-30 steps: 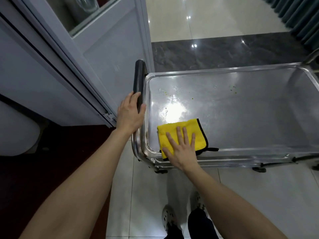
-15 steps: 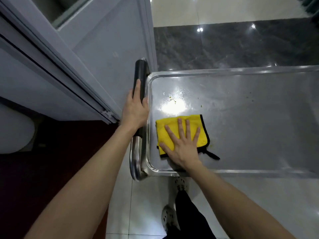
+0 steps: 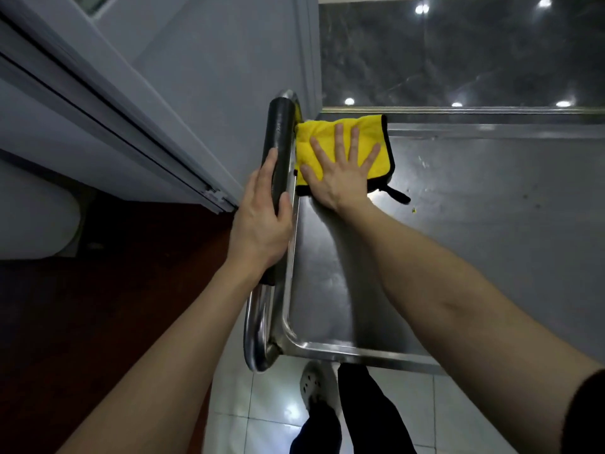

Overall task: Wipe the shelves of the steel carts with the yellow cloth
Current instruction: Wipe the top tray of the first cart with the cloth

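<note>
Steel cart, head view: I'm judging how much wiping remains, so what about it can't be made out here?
Right part of the top shelf: cut off by the head view's right edge.
Whatever lies below: hidden beneath that shelf.
Far-left corner under the yellow cloth and right hand: covered, cleanliness unknown.
The specks: too small to identify.
Fingertips of the left hand: hidden behind the black handle.
</note>
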A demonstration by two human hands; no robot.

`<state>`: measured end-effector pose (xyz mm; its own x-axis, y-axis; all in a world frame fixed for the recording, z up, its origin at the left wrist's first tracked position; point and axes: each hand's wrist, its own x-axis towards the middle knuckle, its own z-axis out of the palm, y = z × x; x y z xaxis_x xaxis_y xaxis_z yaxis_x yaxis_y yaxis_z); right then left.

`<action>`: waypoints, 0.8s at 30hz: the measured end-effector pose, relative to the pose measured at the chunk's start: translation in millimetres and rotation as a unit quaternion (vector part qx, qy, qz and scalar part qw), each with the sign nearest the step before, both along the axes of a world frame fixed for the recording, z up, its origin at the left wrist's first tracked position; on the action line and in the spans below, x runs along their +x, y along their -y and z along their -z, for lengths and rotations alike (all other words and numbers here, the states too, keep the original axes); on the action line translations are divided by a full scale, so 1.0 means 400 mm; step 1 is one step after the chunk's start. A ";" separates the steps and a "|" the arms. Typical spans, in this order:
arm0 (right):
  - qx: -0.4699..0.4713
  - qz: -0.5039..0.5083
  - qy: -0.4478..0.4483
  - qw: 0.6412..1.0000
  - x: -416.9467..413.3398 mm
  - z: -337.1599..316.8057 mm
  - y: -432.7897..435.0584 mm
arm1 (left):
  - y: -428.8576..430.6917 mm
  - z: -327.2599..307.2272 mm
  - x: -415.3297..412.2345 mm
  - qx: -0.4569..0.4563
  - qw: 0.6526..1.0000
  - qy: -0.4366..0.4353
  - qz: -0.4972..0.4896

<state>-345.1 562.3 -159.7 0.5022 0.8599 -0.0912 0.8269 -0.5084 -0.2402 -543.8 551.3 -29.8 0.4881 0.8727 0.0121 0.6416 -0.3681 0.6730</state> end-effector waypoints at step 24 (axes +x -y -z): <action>-0.005 0.017 0.012 1.000 -0.130 -0.002 0.293 | 0.004 -0.004 -0.002 -0.016 1.000 0.004 0.012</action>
<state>-397.1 445.0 -159.1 0.5331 0.8416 -0.0869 0.8146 -0.5383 -0.2162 -544.5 549.8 -28.2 0.5090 0.8607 -0.0113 0.6267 -0.3615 0.6904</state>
